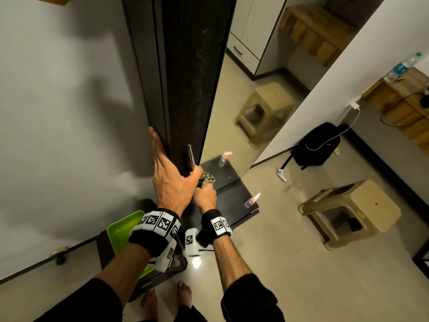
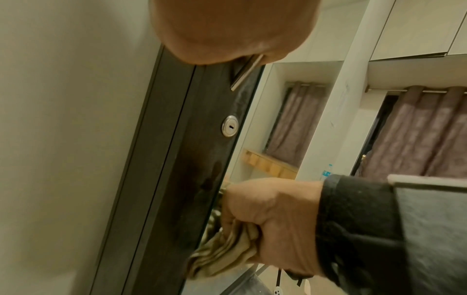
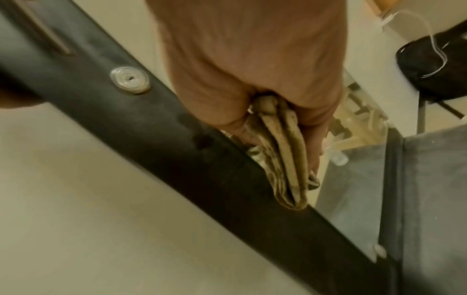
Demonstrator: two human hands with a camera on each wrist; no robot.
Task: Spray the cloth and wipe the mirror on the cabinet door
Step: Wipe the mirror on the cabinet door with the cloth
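Note:
The dark cabinet door [image 1: 185,77] stands open, edge-on to me, with the mirror [image 1: 243,112] on its right face. My left hand [image 1: 170,182] clasps the door's edge beside the metal handle [image 1: 191,156], fingers laid straight along the back and thumb on the handle side. My right hand [image 1: 205,198] grips a folded beige cloth [image 1: 206,178] and presses it against the mirror's lower part, near the dark edge. In the right wrist view the cloth [image 3: 285,159] hangs from the right hand [image 3: 252,69], below the keyhole [image 3: 130,79]. The spray bottle [image 1: 251,201] stands on a low black table [image 1: 232,194].
A beige plastic stool [image 1: 352,210] stands on the floor to the right. A black bag [image 1: 318,145] with a white cable leans at the wall. A green tray [image 1: 123,226] sits below my left wrist. A white controller [image 1: 282,175] lies on the floor.

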